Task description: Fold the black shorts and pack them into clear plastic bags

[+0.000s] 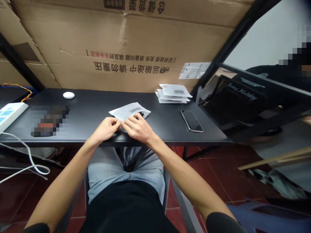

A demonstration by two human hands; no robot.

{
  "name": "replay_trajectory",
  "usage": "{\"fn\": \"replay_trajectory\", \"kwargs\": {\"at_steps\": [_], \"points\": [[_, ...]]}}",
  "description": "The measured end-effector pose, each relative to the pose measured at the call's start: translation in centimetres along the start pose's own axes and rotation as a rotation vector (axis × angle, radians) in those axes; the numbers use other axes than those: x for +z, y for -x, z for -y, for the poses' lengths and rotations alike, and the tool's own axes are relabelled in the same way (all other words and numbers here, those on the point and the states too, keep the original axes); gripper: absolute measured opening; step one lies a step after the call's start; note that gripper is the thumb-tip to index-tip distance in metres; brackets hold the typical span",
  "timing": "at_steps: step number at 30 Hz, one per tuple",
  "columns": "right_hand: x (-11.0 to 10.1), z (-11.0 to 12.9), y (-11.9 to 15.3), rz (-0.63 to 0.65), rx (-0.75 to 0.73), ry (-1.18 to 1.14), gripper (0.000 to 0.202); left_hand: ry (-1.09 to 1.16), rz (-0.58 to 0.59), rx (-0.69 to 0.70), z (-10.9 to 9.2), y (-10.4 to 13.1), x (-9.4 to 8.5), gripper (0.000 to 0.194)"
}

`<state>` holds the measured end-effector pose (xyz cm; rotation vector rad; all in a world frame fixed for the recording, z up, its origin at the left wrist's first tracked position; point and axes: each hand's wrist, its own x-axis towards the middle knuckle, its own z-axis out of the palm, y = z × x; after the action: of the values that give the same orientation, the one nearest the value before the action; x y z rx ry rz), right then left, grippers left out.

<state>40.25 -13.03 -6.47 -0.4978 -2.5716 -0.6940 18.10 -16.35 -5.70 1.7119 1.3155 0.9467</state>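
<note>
A thin white plastic pouch (125, 111) with a grey label and something dark inside lies near the front edge of the black table (87, 106). At its near edge my left hand (109, 127) is closed in a pinch, thumb and forefinger together. Right beside it, my right hand (136, 127) has its fingers curled over the pouch's near right part. The two hands almost meet at the pouch's edge. My fingers hide that edge and part of the dark content.
Several similar white pouches (173, 94) are stacked at the back right. A phone (191, 121) lies at the right, a white oval object (68, 95) at the back left. A power strip (12, 113) with cables is at far left. Cardboard (136, 35) walls the back. Another person sits beyond the right frame.
</note>
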Motion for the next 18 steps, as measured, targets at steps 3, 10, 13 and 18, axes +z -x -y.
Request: {"fn": "replay_trajectory", "kwargs": {"at_steps": [3,10,13,18], "points": [[0.0,-0.1,0.1,-0.020,-0.004,0.034,0.036,-0.010,-0.004,-0.002,0.2,0.0,-0.1,0.046],[0.0,-0.7,0.7,-0.059,-0.036,0.047,0.033,-0.050,-0.003,-0.003,0.6,0.2,-0.4,0.044],[-0.2,-1.4,1.3,-0.040,0.008,0.051,0.034,-0.040,0.003,-0.004,0.3,0.3,-0.5,0.046],[-1.8,-4.1,3.5,0.001,0.116,0.084,0.030,0.011,0.031,-0.033,-0.1,0.6,-1.7,0.044]]}}
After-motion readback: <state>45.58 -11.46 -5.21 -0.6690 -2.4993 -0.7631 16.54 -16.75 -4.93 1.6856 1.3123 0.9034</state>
